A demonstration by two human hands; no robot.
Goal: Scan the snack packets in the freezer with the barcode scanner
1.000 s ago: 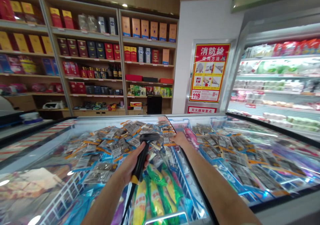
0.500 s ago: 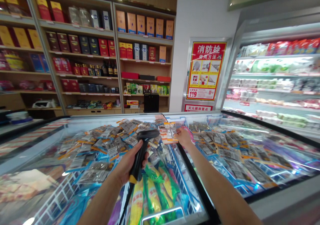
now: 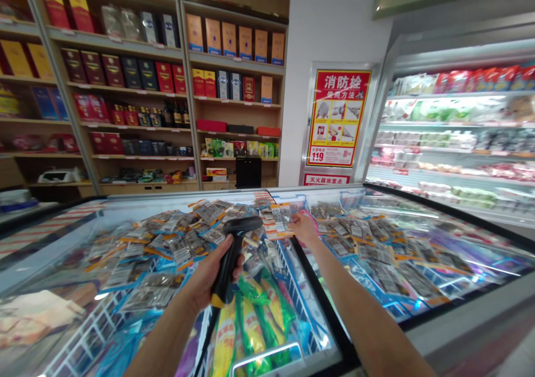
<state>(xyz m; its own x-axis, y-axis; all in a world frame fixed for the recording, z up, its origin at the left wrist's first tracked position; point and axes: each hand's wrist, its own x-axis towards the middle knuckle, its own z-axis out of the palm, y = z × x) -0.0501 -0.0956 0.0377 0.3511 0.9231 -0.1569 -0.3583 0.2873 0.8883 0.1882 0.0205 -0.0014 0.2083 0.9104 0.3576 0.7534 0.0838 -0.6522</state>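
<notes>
My left hand (image 3: 217,271) is wrapped round the grip of a black barcode scanner (image 3: 229,262) with a yellow band near its base. Its head points right, and a cable trails from the bottom. Out in front, my right hand (image 3: 305,229) pinches the right edge of a clear packet (image 3: 281,221) with orange edges and a printed label. The scanner's head is just left of this packet. Below the scanner lie corn packs (image 3: 253,324) in yellow and green wrapping. Many similar packets (image 3: 184,237) are heaped to the left.
Both hands are over a chest freezer with a black-edged glass lid (image 3: 321,293) and white wire baskets (image 3: 90,332). More packets (image 3: 376,237) lie on the right. Boxed goods fill shelves (image 3: 137,92) behind; a lit display fridge (image 3: 455,143) stands at right.
The view has shifted slightly, so the background sits a little further left. Both hands keep their hold on the scanner and the packet, with little movement between them.
</notes>
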